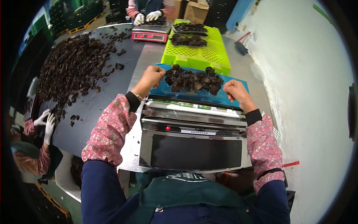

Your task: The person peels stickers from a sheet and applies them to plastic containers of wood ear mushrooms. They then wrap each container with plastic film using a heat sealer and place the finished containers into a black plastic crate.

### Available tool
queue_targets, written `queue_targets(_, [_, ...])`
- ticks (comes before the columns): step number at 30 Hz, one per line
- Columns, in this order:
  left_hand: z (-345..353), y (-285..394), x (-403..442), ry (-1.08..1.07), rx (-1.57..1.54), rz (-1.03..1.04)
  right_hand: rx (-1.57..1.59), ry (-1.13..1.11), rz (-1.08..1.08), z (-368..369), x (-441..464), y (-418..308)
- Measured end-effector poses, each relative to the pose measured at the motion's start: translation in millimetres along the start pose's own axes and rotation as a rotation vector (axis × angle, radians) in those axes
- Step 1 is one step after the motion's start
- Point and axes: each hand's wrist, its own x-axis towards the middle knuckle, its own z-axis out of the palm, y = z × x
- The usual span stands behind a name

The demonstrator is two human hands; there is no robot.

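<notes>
A clear plastic tray heaped with dark wood ear mushrooms (195, 80) rests on a blue surface (158, 89) in front of me. At the tray's left end is my left hand (152, 77), its thumb and fingers pinched together; what lies in the pinch is too small to make out. My right hand (237, 93) is curled at the right end, fingertips pressed together, and anything in them is hidden. Nearer to me stands a wrapping machine (194, 128) with a lit red light, a roll of printed film (190, 106) and a dark flat plate (195, 152).
Beyond the tray, an upturned lime-green crate (220, 50) carries more filled trays (189, 40). A big pile of mushrooms (74, 67) covers the left table. Co-workers' gloved hands work at a red scale (150, 36) and at the left edge. A white wall (305, 74) bounds the right.
</notes>
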Motion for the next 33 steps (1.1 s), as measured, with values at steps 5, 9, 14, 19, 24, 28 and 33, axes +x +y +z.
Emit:
queue_targets(5, [41, -24, 32, 0.105, 0.63, 0.113, -0.019, 0.058, 0.038, -15, 12, 63])
queue_targets(9, [47, -17, 12, 0.143, 0.722, 0.135, -0.143, 0.086, -0.051, -15, 9, 73])
queue_targets(14, [20, -28, -15, 0.136, 0.563, 0.33, -0.509, 0.199, -0.364, -31, -15, 59])
queue_targets(19, [-7, -4, -80, 0.063, 0.758, 0.575, -0.763, -0.051, -0.585, -62, -57, 48])
queue_targets(24, [-27, -6, -103, -0.175, 1.218, 0.7, -1.194, -0.211, -0.73, -85, -72, 57])
queue_targets(28, [-30, 7, -98, -0.41, 1.463, 0.78, -1.296, -0.207, -0.819, -82, -69, 65])
queue_targets(33, [-32, 23, -91, -0.582, 1.514, 0.731, -1.249, -0.305, -0.776, -84, -68, 66])
